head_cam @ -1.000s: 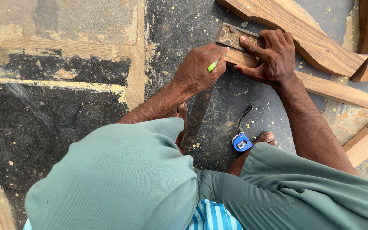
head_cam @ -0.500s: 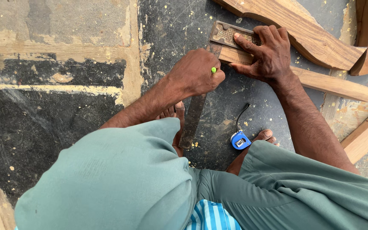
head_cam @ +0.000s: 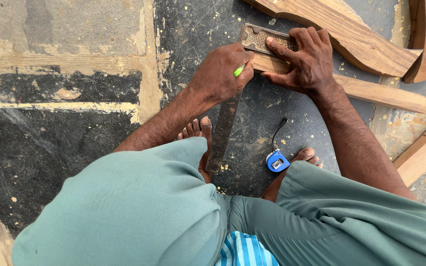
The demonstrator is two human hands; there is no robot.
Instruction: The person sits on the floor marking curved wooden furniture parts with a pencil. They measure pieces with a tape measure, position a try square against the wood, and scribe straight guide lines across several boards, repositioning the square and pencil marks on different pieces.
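**Fingers pin the square, pencil at its edge**

Fingers of the right hand [head_cam: 304,59] spread flat, pressing a try square [head_cam: 258,38] onto the wooden batten [head_cam: 371,91], apparently to keep it from slipping. The left hand [head_cam: 220,74] pinches a green pencil [head_cam: 239,70] against the square's long blade [head_cam: 223,133]. A blue tape measure [head_cam: 276,161] lies on the floor [head_cam: 65,108] between bare feet; curved timber [head_cam: 341,34] crowds behind.

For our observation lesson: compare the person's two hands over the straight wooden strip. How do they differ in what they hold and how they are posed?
The left hand is curled closed around a small green pencil, while the right hand holds no tool. The left hand is a loose fist at the strip's end; the right hand lies spread, fingers pressing a dark metal square's handle against the straight wooden strip. Both are bare and work at that strip.
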